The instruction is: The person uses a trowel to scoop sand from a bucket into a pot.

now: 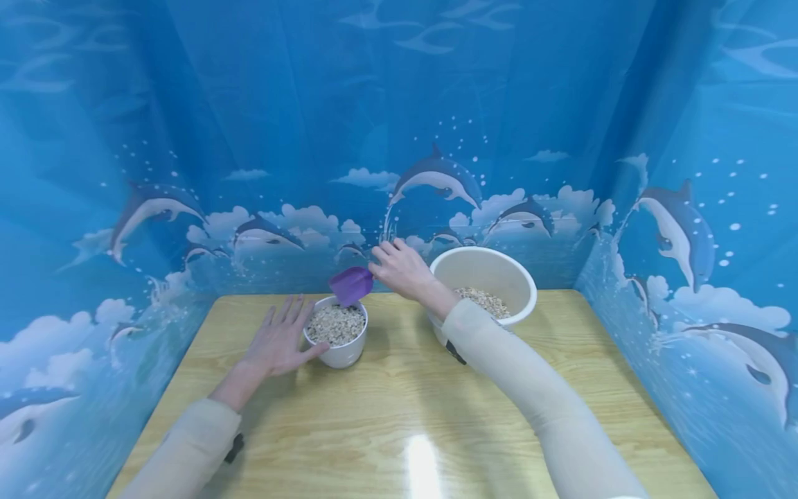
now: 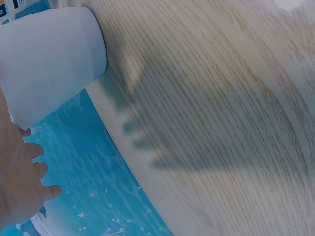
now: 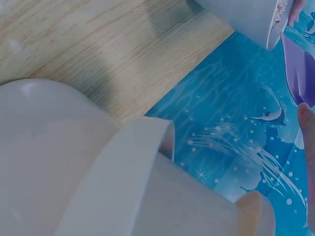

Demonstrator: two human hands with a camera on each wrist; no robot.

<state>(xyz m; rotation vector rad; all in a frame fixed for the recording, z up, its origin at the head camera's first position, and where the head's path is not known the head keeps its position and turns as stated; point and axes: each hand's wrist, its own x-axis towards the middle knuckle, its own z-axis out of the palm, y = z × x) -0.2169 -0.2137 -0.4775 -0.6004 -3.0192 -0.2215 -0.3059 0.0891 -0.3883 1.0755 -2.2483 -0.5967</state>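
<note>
A purple scoop (image 1: 352,285) is gripped by my right hand (image 1: 404,267), its blade tilted down over the back rim of a small white pot (image 1: 344,355). Pale flakes, like rolled oats, fill that pot nearly to the rim. Beside the pot lies my left hand (image 1: 285,337), fingers straight and spread, the thumb across its near side. In the right wrist view the scoop (image 3: 300,73) shows at the pot's mouth. The left wrist view shows the pot's outer wall (image 2: 54,59) and the left fingertips (image 2: 39,169).
A larger white bucket (image 1: 528,277) stands at the right rear with more flakes inside, partly behind my right forearm. Both stand near the back edge of the wooden table (image 1: 349,430). A blue dolphin-printed curtain (image 1: 299,104) encloses the back and sides.
</note>
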